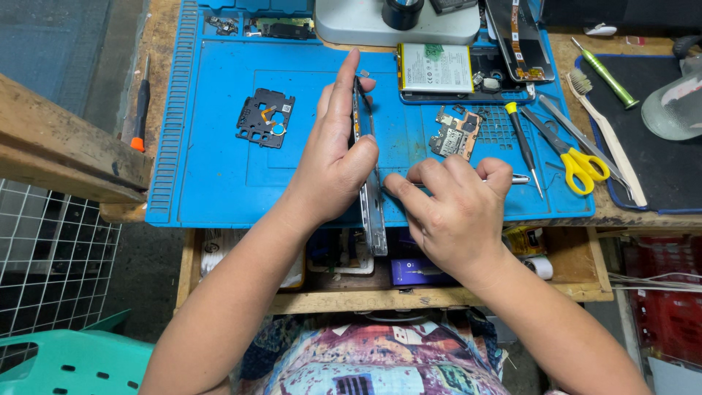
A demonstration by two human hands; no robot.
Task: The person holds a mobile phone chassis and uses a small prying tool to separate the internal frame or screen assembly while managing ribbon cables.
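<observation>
My left hand (335,157) grips a phone frame (373,212) held on edge, upright over the blue work mat (212,175). My right hand (453,205) is closed around a thin metal tool (518,178), its tip against the phone's side near the lower half. A black plastic cover piece (265,117) lies on the mat to the left. A small circuit board (455,133) lies just beyond my right hand. A phone battery (434,67) sits at the mat's far edge.
Yellow-handled scissors (578,162), a yellow-topped screwdriver (523,143), tweezers (581,139) and a brush (607,139) lie at right. An orange-tipped screwdriver (140,110) rests on the wooden bench at left. A microscope base (395,25) stands at back. An open drawer (578,271) sits below.
</observation>
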